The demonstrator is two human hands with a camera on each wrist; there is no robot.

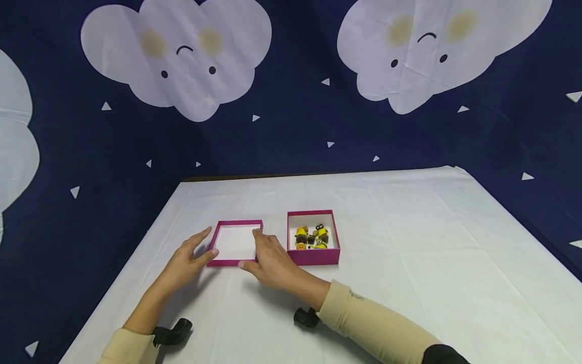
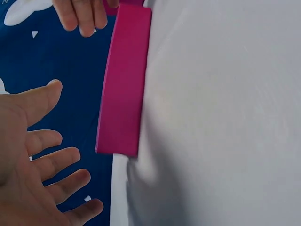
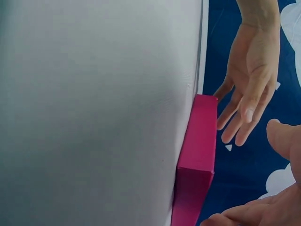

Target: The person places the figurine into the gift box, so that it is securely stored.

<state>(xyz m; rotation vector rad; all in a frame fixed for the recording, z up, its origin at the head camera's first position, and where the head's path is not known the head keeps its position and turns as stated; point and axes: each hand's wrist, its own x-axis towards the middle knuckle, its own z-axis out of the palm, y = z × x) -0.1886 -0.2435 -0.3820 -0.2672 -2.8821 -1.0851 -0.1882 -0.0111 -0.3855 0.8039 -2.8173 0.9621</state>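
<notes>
A shallow magenta box lid (image 1: 240, 222) lies on the table with its white inside facing up. My left hand (image 1: 182, 265) is at its left side, fingers spread and thumb over the near left corner. At the opposite side my right hand (image 1: 275, 263) overlaps the lid's right rim, its thumb by the near right corner. Both wrist views show the lid's magenta side wall (image 2: 124, 80) between hands with loosely extended fingers and nothing gripped. Right of the lid stands a deeper magenta box (image 1: 313, 258) holding several small yellow and black figures (image 1: 302, 235).
A white cloth (image 1: 409, 263) covers the table, whose far edge meets a dark blue curtain (image 1: 291, 146) printed with clouds and triangles. Black wrist cameras, such as the left one (image 1: 175, 333), hang below both forearms close to the cloth.
</notes>
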